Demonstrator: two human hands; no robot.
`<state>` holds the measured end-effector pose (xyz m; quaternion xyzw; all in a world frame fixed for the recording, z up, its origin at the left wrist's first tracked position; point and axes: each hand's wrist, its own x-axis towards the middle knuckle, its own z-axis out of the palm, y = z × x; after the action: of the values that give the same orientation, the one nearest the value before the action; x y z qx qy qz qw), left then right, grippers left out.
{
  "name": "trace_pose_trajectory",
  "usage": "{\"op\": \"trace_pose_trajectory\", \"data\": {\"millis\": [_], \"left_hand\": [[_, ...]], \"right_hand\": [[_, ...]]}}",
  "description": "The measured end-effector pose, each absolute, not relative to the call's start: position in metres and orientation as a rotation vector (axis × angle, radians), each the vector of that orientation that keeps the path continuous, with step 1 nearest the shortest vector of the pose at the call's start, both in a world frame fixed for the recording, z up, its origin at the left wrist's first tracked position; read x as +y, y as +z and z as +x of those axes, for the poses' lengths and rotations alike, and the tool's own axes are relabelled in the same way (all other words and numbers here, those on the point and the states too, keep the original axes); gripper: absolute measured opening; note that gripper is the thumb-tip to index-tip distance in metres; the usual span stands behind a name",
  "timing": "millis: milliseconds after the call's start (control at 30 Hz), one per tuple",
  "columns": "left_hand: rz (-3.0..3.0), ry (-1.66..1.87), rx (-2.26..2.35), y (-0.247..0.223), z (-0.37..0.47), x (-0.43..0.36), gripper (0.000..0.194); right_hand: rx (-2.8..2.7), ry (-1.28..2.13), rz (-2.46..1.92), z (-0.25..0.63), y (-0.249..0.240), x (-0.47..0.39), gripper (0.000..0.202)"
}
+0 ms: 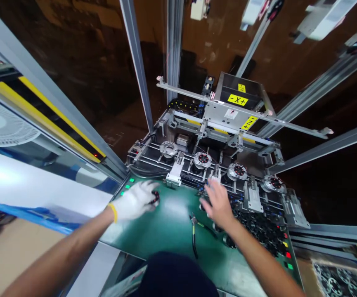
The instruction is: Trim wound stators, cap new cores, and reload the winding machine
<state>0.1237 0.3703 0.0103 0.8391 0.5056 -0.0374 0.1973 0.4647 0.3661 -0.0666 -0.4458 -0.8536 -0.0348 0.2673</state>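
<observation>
My left hand (135, 201), in a white glove with a yellow cuff, is closed on a small dark wound stator (155, 198) with reddish-copper parts, above the green bench top (169, 222). My bare right hand (218, 203) is slightly blurred, its fingers apart, near a silver clamp slide (215, 174) at the machine's front; nothing shows in it. Behind stands a row of round metal fixtures. The leftmost fixture (169, 149) shows no stator, while a stator (203, 159) sits in the one beside it. The two fixtures further right also hold stators.
Pliers (193, 235) with dark and yellow-green handles lie on the bench. A pile of black ring-shaped parts (260, 231) covers its right side, near coloured buttons (288, 255). A blue-lined box (32, 220) stands at left. A metal crossbar (190, 94) spans above the fixtures.
</observation>
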Motion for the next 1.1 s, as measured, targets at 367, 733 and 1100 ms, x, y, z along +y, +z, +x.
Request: {"op": "trace_pose_trajectory", "data": {"millis": [367,733,1100], "left_hand": [[1.905,0.120,2.093,-0.118,0.127,0.255,0.057],[1.582,0.273,2.171,-0.139,0.139,0.263,0.072],[1.689,0.222,2.090,-0.119,0.148,0.290,0.085]], "right_hand": [[-2.682,0.076,-1.171,0.471,-0.060,0.566,0.030],[-2.678,0.213,-0.876,0.433,-0.006,0.455,0.033],[-2.616,0.436,-1.143,0.357,-0.152,0.302,0.019]]}}
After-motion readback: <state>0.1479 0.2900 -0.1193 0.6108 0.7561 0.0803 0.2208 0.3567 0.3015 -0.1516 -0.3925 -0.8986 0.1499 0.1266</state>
